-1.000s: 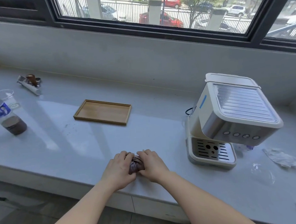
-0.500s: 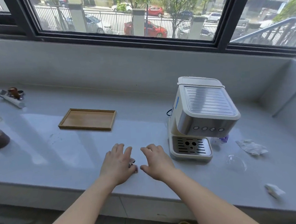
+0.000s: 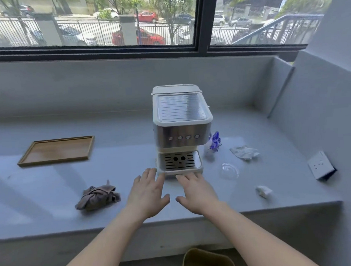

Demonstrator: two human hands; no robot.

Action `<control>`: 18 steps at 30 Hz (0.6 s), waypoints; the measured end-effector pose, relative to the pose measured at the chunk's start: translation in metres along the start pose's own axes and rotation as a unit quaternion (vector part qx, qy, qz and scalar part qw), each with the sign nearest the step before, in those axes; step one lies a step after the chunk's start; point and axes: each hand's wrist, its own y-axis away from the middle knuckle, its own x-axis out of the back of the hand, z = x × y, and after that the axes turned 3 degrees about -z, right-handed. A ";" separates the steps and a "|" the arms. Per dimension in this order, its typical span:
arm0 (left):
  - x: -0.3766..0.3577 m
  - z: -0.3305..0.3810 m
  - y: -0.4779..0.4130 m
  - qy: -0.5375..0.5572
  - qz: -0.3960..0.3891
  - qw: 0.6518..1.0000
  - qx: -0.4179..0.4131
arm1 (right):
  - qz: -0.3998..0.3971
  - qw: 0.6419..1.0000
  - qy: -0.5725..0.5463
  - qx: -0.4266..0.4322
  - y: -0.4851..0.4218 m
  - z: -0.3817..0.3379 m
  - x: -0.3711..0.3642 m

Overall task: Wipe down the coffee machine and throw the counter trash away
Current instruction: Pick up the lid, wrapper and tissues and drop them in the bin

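A white and steel coffee machine [image 3: 181,128] stands on the grey counter [image 3: 50,192], facing me. My left hand [image 3: 148,193] and my right hand [image 3: 196,190] are flat with fingers spread just in front of its drip tray, fingertips near the tray's front edge, holding nothing. A crumpled brown cloth [image 3: 98,197] lies on the counter left of my left hand. Trash lies right of the machine: a blue wrapper [image 3: 214,141], a crumpled tissue [image 3: 244,152], a clear plastic lid [image 3: 230,170] and a small white wad [image 3: 263,191].
A wooden tray [image 3: 57,150] lies at the left. A white socket box [image 3: 321,165] sits near the counter's right end, by the side wall. A yellowish bin [image 3: 208,261] stands on the floor below the counter edge.
My hands let go of the brown cloth, which now lies on the counter to the left. Both hands moved right and forward to the machine's front; my view turned right.
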 end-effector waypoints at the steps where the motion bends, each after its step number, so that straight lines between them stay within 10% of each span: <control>1: -0.002 0.013 -0.002 0.002 0.001 1.000 -0.007 | -0.003 1.000 0.004 -0.009 0.008 0.012 0.002; 18: -0.031 0.158 -0.047 0.017 -0.039 0.994 -0.103 | -0.005 0.990 0.011 -0.137 0.090 0.145 0.030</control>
